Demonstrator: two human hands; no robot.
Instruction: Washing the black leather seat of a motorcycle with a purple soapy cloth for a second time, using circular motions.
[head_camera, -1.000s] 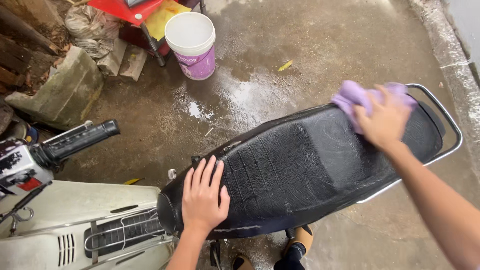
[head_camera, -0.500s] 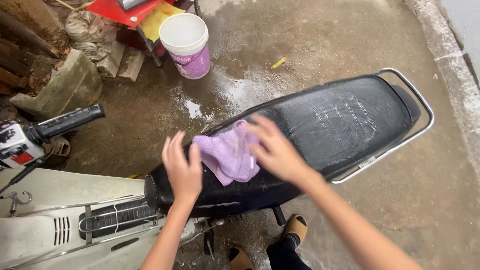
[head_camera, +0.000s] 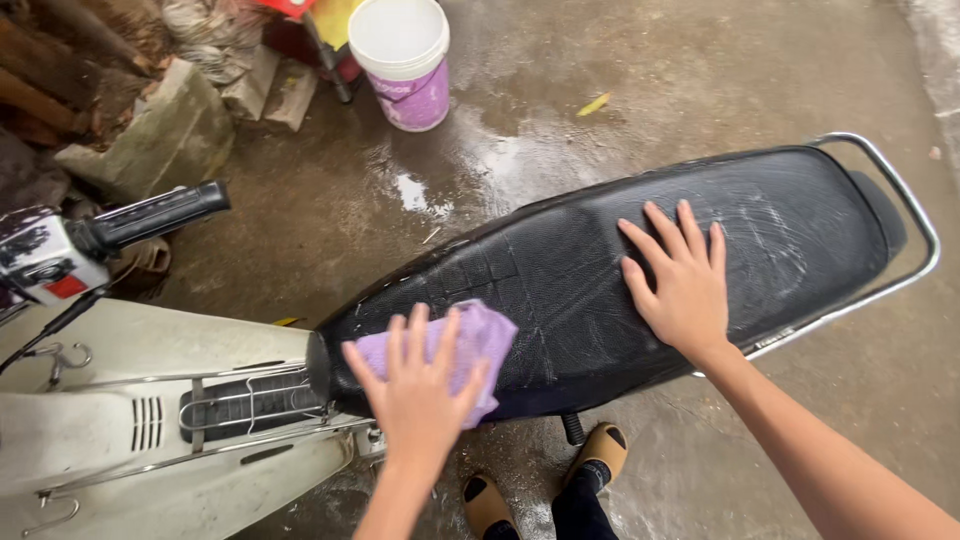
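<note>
Left hand (head_camera: 420, 385) spread flat on purple cloth (head_camera: 470, 345) at lower centre; right hand (head_camera: 685, 285) splayed on black scooter seat (head_camera: 560, 270)

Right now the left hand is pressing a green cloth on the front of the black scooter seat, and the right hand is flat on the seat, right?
Almost. The cloth is purple, not green, as the head view shows. The left hand does press it on the front of the black scooter seat, and the right hand lies flat on the seat.
</note>
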